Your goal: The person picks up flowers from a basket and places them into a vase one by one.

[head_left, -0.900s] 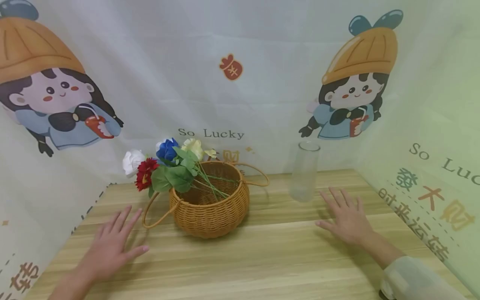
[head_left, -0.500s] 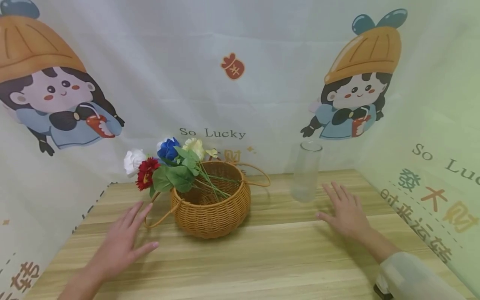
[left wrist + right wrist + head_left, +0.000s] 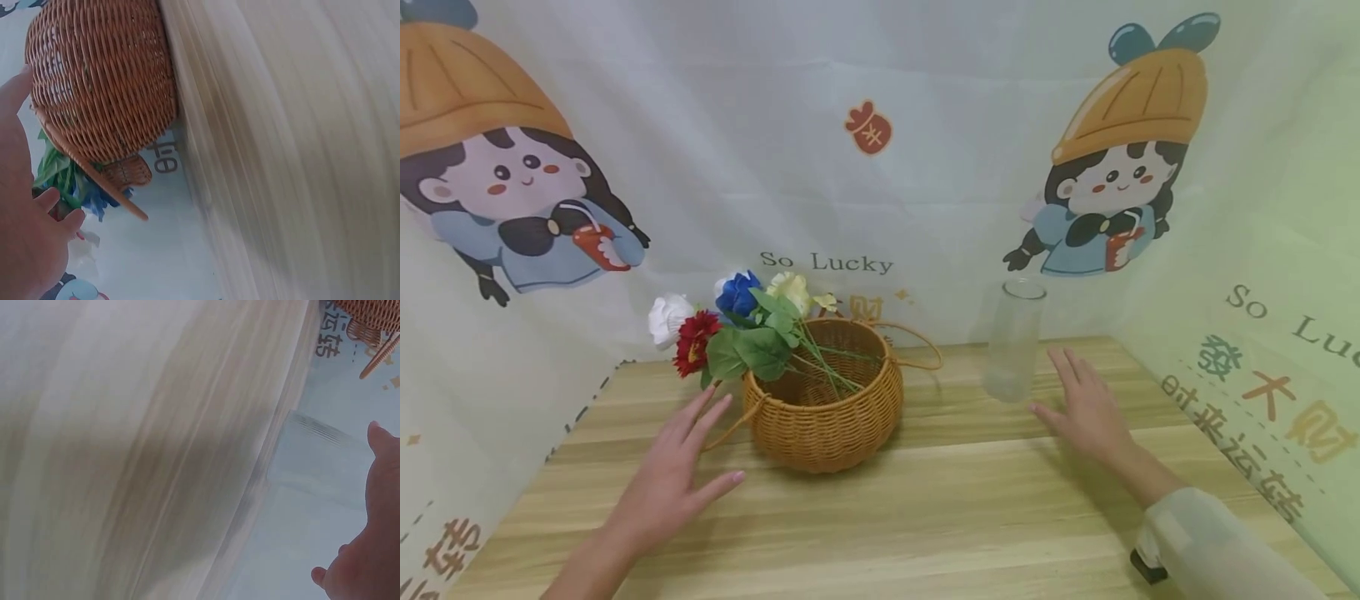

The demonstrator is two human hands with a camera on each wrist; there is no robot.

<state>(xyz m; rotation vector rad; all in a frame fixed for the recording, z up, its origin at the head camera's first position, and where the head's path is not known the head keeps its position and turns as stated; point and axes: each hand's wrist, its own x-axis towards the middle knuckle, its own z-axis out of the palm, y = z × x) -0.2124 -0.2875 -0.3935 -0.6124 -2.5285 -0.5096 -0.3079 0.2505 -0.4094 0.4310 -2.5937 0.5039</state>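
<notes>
Wicker basket sits on the desk, left of centre from where I stand, with artificial flowers leaning in it: stems inside, the white, red, blue and yellow blooms spilling over its left and back rim. The person's left hand is near the basket's left handle, fingers straight and spread, holding nothing; whether a fingertip touches the handle I can't tell. Over on the right, a clear glass vase stands upright, well apart from the basket. Just beside it is the right hand, its fingers extended too, gripping nothing. Cartoon-printed cloth hangs behind.
</notes>
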